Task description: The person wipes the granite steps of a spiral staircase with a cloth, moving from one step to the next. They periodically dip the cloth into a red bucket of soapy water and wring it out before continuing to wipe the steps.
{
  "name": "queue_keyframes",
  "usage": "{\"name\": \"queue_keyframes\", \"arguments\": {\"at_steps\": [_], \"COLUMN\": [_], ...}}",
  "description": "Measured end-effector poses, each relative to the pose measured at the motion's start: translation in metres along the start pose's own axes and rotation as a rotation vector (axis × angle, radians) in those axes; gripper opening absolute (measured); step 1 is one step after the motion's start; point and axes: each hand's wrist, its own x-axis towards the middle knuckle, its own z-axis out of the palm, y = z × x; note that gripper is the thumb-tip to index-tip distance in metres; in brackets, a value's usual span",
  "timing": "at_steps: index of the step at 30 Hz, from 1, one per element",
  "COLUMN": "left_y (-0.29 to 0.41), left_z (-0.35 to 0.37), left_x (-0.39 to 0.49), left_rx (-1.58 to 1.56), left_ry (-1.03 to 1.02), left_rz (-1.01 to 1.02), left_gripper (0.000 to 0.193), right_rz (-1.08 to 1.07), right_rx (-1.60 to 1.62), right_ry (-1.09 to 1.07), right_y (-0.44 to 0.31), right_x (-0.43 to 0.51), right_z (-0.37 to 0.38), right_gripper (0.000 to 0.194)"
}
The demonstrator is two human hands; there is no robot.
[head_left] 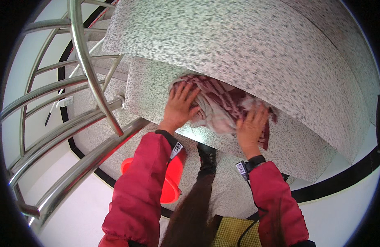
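A crumpled cloth (pixel 219 115), checked in maroon and greyish white, lies on a speckled stone stair tread (pixel 149 81). Its far edge runs up against the step above. My left hand (pixel 181 105) rests flat on the cloth's left end, palm down with fingers spread. On the right end lies my right hand (pixel 252 126), also palm down, its fingers slightly parted and a little blurred. A maroon corner of the cloth sticks out beside my right wrist. Both wrists wear black straps with small tags.
Left of the steps stands a curved stainless-steel railing (pixel 85 61). A red bucket (pixel 173 182) sits below, partly behind my left sleeve. The higher step (pixel 227 40) overhangs the cloth. My black boot (pixel 207 159) is on the lower floor. A thin white pole (pixel 74 72) shows beyond the railing.
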Motion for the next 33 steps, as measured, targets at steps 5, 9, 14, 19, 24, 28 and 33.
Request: {"name": "queue_keyframes", "arguments": {"at_steps": [5, 9, 14, 19, 24, 28, 33], "left_y": [-0.079, -0.134, -0.167, -0.161, -0.126, -0.087, -0.042], "left_z": [-0.009, -0.003, 0.01, 0.021, 0.033, 0.039, 0.044], "left_x": [0.005, -0.011, -0.049, -0.067, -0.08, -0.101, -0.116], "left_rx": [0.09, 0.153, 0.004, -0.024, 0.014, -0.089, -0.09], "left_ry": [0.031, 0.126, 0.188, 0.201, 0.244, 0.17, 0.243], "left_rz": [-0.165, -0.304, -0.793, -0.906, -0.881, -0.874, -0.735], "left_gripper": [0.07, 0.067, 0.07, 0.095, 0.096, 0.082, 0.061], "right_rz": [-0.263, -0.44, -0.637, -0.789, -0.904, -1.128, -1.233], "right_rx": [0.122, 0.198, 0.265, 0.369, 0.329, 0.427, 0.559], "right_ry": [-0.135, -0.108, -0.087, -0.078, 0.003, -0.097, -0.332], "right_y": [-0.102, -0.163, -0.243, -0.31, -0.342, -0.348, -0.312], "right_x": [0.047, 0.083, 0.13, 0.169, 0.166, 0.131, 0.107], "right_z": [0.028, 0.049, 0.079, 0.106, 0.124, 0.131, 0.124], "right_gripper": [0.069, 0.059, 0.044, 0.043, 0.034, 0.028, 0.027]}}
